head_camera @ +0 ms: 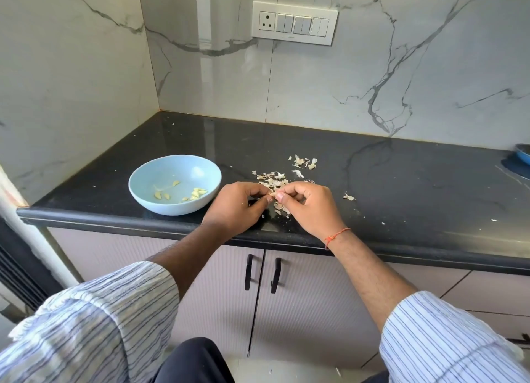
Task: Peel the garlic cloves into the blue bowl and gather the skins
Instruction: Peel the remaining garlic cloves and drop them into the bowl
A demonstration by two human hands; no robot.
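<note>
Mid-peel, both hands, left [233, 203] and right [308, 206], pinch one clove [274, 194] between fingertips; next, strip skin, drop it in the bowl [143, 193] left.

Kitchen corner, black counter, marble walls.
Counter [401, 181] is glossy black with pale specks, running left to right; rounded front edge. White marble wall [372, 81] with grey veins at far side, a second marble panel on the left meeting it in the corner. Switch plate [294, 22] on far wall: one socket at left, switches to its right. Below counter, pale ribbed cabinet doors [229, 296] with two black handles [262, 273] side by side. Blue dish [523, 153] at far right edge, cut off by frame.
</note>
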